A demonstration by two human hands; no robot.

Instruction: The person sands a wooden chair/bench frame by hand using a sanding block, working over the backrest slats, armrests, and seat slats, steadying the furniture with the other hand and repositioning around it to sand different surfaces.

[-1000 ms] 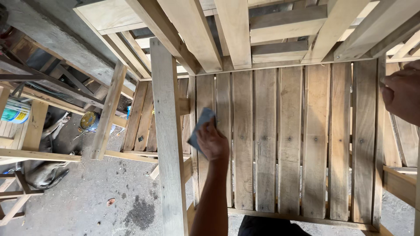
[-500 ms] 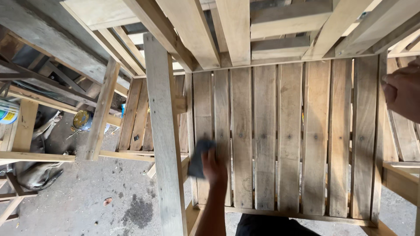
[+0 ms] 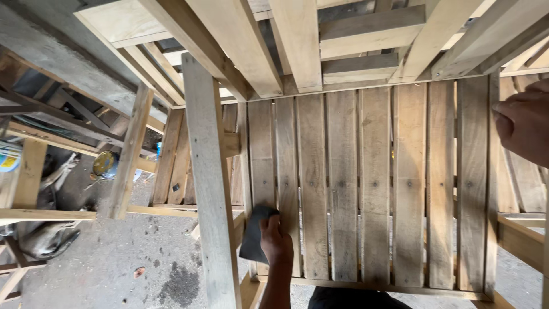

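Note:
A slatted wooden seat (image 3: 366, 183) of an unfinished chair frame lies below me. My left hand (image 3: 276, 240) presses a dark grey sheet of sandpaper (image 3: 255, 232) against the leftmost slats, near the seat's front edge. My right hand (image 3: 523, 123) grips the frame's right side rail at the picture's edge, fingers curled over the wood. A tall upright post (image 3: 209, 177) of the frame stands just left of the sandpaper.
More bare wooden frames (image 3: 274, 40) are stacked behind and to the left. On the concrete floor (image 3: 126, 263) at left stand a round tin (image 3: 106, 164) and a paint can (image 3: 8, 157). A dark stain marks the floor near the post's foot.
My left hand has slid the sandpaper down the left slats toward the seat's front edge. My right hand stays on the right rail.

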